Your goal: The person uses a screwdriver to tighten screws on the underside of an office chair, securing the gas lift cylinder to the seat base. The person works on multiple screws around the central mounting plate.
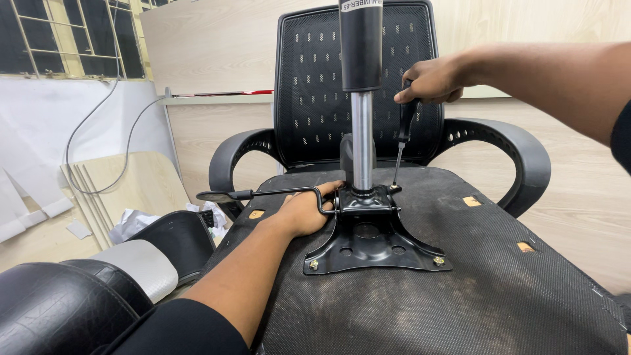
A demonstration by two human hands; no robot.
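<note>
An office chair lies upside down, its seat underside facing up. A black metal mechanism plate is bolted to it, with a gas lift cylinder standing upright from it. My left hand rests flat against the plate's left side, beside the black adjustment lever. My right hand grips the handle of a screwdriver held upright, its tip on a screw at the plate's far right corner.
The mesh backrest and two black armrests stand behind the plate. Another black chair and a seat part lie at the lower left. Wooden panels lean against the left wall, with cables hanging.
</note>
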